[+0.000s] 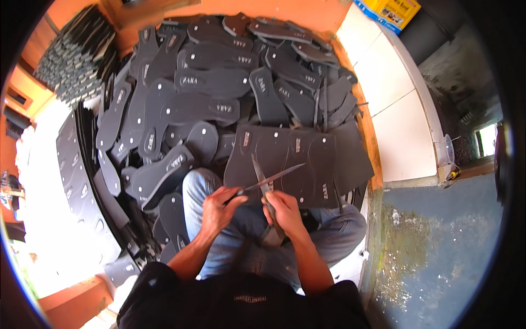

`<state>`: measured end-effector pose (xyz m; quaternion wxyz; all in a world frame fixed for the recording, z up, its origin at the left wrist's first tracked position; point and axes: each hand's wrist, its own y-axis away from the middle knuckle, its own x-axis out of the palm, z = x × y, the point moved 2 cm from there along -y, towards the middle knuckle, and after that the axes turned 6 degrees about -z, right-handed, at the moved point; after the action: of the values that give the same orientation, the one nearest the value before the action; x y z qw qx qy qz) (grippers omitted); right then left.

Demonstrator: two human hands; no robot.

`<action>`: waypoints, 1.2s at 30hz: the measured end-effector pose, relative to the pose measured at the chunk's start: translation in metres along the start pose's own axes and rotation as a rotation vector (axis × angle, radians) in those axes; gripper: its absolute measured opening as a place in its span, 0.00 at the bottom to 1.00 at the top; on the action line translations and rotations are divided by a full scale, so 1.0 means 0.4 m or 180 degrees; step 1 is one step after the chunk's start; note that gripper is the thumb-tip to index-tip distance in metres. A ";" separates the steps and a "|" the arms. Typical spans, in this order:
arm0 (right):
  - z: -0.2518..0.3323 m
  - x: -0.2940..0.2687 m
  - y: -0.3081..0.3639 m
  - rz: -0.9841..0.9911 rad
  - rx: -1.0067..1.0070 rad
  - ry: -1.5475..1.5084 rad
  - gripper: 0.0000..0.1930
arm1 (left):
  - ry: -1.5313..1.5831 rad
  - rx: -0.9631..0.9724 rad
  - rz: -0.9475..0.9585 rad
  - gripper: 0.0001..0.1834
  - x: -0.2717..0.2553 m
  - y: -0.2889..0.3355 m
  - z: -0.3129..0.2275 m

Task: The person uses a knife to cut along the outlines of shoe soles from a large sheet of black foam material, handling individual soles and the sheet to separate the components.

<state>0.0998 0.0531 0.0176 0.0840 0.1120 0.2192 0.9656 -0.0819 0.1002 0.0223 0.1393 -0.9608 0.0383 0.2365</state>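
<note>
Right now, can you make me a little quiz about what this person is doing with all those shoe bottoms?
1. True or false: each hand holds a blade, and the blades cross.
2. What are the dark cut-outs in the pile shaped like? A) gloves B) sandal soles C) hats
3. What lies in front of the knees, under the blades?

Key:
1. True: left hand and right hand hold crossed blades.
2. B: sandal soles.
3. A dark sheet with sole outlines.
</note>
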 end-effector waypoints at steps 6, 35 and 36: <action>0.014 0.004 0.043 -0.1205 -0.2026 0.2093 0.11 | 0.1122 -0.2086 0.1387 0.15 -0.015 0.028 0.034; -0.097 -0.179 0.053 -0.1162 -0.0186 0.0250 0.13 | -0.0621 -0.1980 -0.0994 0.14 -0.380 0.211 0.216; -0.102 -0.177 0.055 -0.1236 -0.0194 0.0267 0.12 | -0.1025 -0.2208 -0.0690 0.16 -0.406 0.227 0.228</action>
<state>0.1548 0.0019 -0.0213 0.2627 0.0248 0.2106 0.9413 -0.2787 0.0404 -0.0022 -0.1650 -0.9000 -0.1678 0.3670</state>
